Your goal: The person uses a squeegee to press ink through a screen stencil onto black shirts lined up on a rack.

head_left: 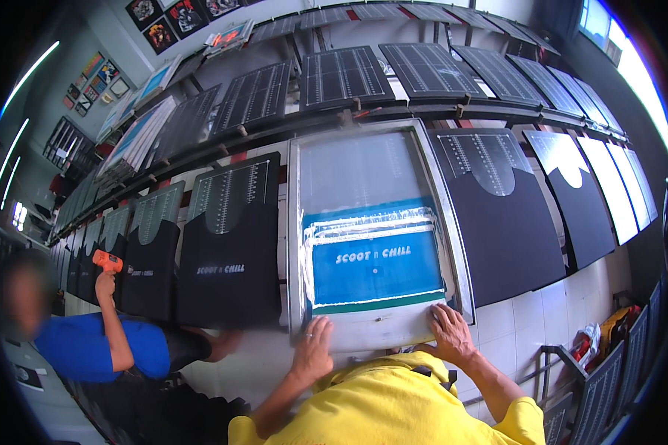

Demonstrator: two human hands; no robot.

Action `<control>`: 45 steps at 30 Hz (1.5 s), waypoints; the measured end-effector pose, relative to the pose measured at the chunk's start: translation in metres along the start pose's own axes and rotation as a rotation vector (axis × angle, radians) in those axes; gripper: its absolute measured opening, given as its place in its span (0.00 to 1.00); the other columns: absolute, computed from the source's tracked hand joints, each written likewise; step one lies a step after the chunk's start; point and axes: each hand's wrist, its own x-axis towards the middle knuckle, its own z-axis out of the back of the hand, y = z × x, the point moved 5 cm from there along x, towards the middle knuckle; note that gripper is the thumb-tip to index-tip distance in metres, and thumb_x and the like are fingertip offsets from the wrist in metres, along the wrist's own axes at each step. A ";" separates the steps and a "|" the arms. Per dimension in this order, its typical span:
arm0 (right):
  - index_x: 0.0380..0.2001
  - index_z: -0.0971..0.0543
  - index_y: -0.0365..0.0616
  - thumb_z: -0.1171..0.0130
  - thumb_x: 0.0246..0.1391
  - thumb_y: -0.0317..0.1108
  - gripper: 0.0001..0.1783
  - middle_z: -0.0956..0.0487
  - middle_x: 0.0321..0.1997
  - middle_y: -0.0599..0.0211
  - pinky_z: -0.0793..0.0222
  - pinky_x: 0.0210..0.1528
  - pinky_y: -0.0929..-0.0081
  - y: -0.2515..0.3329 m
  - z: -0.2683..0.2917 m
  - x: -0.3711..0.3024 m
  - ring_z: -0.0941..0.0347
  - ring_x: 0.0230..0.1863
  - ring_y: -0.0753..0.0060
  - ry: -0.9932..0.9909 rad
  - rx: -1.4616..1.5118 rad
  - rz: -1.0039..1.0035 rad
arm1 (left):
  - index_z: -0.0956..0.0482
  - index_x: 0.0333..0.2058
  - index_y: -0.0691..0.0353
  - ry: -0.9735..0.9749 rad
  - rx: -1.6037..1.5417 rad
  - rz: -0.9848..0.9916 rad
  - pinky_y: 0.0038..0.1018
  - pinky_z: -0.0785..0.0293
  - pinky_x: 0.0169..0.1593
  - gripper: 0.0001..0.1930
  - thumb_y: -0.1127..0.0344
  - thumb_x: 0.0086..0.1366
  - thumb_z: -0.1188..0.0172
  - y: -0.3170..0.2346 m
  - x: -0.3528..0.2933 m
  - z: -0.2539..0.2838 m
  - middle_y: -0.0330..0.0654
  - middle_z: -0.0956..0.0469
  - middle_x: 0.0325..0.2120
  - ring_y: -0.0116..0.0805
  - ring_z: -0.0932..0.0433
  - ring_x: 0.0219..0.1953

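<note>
Left hand (pixel 313 348) and right hand (pixel 450 331), fingers spread flat (gripping nothing), press the screen-printing frame (pixel 378 222); uneven pressure could shift it, smearing the print.

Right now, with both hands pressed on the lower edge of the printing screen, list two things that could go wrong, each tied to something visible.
1. The left hand and right hand press only the near rail of the screen frame; uneven pressure might shift it and smear the print.
2. A co-worker's hand holds an orange tool over the printed black panel alongside; an elbow could bump the frame.
</note>
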 end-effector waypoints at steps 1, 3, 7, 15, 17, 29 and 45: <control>0.59 0.28 0.37 0.32 0.48 0.53 0.41 0.33 0.67 0.51 0.43 0.70 0.53 -0.003 0.007 -0.001 0.40 0.69 0.50 -0.034 0.036 -0.014 | 0.30 0.56 0.68 0.028 -0.024 0.001 0.42 0.40 0.68 0.31 0.64 0.54 0.36 -0.008 0.003 0.014 0.52 0.35 0.60 0.53 0.39 0.66; 0.60 0.28 0.37 0.32 0.49 0.50 0.39 0.31 0.66 0.51 0.43 0.70 0.54 -0.013 0.015 -0.001 0.39 0.69 0.50 -0.103 0.111 -0.016 | 0.31 0.58 0.69 0.015 -0.063 0.006 0.43 0.41 0.69 0.35 0.55 0.55 0.34 -0.007 0.005 0.026 0.54 0.35 0.61 0.54 0.39 0.67; 0.54 0.24 0.38 0.42 0.58 0.31 0.21 0.25 0.58 0.50 0.31 0.58 0.56 -0.067 0.027 0.003 0.29 0.58 0.46 -0.529 0.263 -0.320 | 0.32 0.59 0.71 -0.240 -0.182 0.151 0.45 0.38 0.65 0.32 0.54 0.64 0.39 0.035 0.004 0.034 0.57 0.34 0.60 0.58 0.36 0.63; 0.47 0.20 0.34 0.45 0.61 0.27 0.13 0.17 0.43 0.53 0.27 0.51 0.67 -0.135 -0.021 0.015 0.20 0.44 0.62 -0.547 0.716 -0.629 | 0.18 0.42 0.69 -0.460 -0.372 0.683 0.42 0.24 0.49 0.15 0.63 0.68 0.47 0.130 -0.012 -0.037 0.59 0.19 0.38 0.57 0.19 0.44; 0.47 0.20 0.31 0.44 0.61 0.25 0.13 0.16 0.44 0.56 0.28 0.53 0.73 -0.165 -0.057 0.008 0.21 0.45 0.69 -0.701 0.860 -0.597 | 0.17 0.41 0.68 -0.515 -0.342 0.620 0.42 0.23 0.49 0.14 0.64 0.67 0.44 0.136 -0.005 -0.041 0.57 0.18 0.38 0.56 0.19 0.43; 0.29 0.22 0.37 0.40 0.60 0.41 0.16 0.23 0.21 0.62 0.31 0.19 0.68 -0.215 -0.096 0.010 0.30 0.17 0.67 -0.648 1.148 -0.290 | 0.18 0.32 0.65 -0.590 -0.341 0.628 0.45 0.27 0.35 0.11 0.64 0.68 0.44 0.123 0.007 -0.015 0.57 0.21 0.27 0.58 0.21 0.31; 0.24 0.20 0.38 0.42 0.58 0.34 0.12 0.20 0.25 0.60 0.27 0.25 0.60 -0.189 -0.065 0.015 0.26 0.23 0.62 -0.722 0.850 -0.378 | 0.19 0.28 0.65 -0.734 -0.358 0.715 0.43 0.27 0.31 0.15 0.59 0.67 0.43 0.122 0.001 -0.027 0.58 0.23 0.23 0.59 0.21 0.28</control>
